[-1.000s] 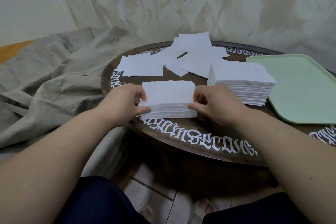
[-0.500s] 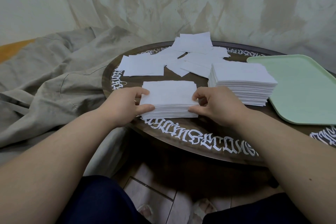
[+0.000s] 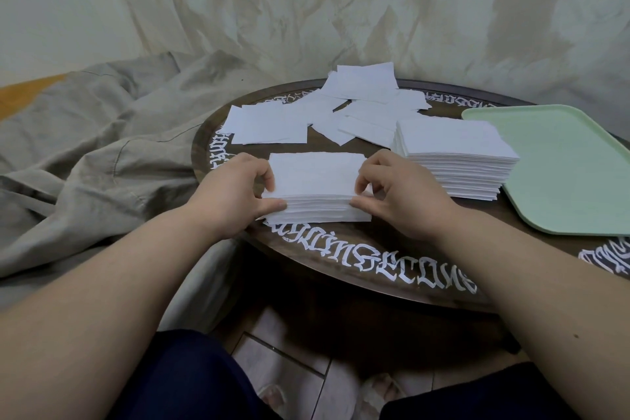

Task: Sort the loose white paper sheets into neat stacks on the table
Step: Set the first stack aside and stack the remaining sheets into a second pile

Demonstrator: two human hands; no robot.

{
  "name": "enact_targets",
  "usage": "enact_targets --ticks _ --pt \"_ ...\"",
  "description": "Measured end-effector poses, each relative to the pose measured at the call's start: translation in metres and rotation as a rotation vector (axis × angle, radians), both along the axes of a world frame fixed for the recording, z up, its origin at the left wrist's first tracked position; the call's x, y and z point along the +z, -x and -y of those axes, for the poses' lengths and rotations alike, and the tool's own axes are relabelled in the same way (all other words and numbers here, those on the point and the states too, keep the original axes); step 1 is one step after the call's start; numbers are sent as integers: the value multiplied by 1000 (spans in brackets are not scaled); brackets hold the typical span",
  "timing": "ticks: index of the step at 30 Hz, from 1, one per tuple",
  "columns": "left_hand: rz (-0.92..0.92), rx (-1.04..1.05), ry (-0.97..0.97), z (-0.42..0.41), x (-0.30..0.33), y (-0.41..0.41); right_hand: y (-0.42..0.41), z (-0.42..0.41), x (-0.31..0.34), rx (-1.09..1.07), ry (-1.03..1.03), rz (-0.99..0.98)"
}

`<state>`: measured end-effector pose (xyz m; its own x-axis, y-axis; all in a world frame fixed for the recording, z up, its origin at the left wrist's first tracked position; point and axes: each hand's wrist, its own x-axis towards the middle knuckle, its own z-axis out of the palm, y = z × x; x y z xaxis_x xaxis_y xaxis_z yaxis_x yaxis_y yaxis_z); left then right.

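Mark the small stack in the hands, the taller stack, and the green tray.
small stack [image 3: 315, 176], head view, bare top sheet between the hands
taller stack [image 3: 453, 140], head view, middle of top sheet
green tray [image 3: 562, 164], head view, bare floor

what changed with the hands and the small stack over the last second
Little changed. The left hand and right hand keep gripping the ends of the small stack, only shifting their fingers slightly along its edges. The tall stack, loose sheets and green tray stayed put.
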<state>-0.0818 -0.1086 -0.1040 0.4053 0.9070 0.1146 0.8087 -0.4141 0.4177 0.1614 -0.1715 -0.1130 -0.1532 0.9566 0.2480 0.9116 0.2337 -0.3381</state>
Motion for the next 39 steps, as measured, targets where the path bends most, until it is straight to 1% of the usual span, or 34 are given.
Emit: enact_targets --ticks 6,9,11,15,18,20,24,27,29,32,39 --pt "3 -23 43 -3 -3 -1 0 -1 -4 -9 23 53" --pt "84 -1 28 -5 -6 -1 0 -2 -1 -50 -3 2" --pt "109 22 21 -7 -8 -4 4 -3 0 -82 19 -37" --pt "-57 7 111 -5 -11 -8 12 -8 -12 -63 178 1" --pt "-82 7 131 -5 -14 -7 12 -10 -18 -43 219 16" --pt "-73 1 94 -5 -14 -5 10 -9 -17 -50 209 8" --pt "-40 -52 -41 -6 -14 -11 13 -8 -11 -54 162 9" --pt "-91 -138 -75 -5 -13 -26 21 -10 -9 -11 147 91" --pt "-170 -174 -22 -5 -17 -32 24 -12 -12 10 209 127" --pt "-264 -174 83 -9 -27 -28 21 -14 -22 10 310 119" --pt "-237 -171 123 -14 -38 -20 15 -11 -25 2 345 88"
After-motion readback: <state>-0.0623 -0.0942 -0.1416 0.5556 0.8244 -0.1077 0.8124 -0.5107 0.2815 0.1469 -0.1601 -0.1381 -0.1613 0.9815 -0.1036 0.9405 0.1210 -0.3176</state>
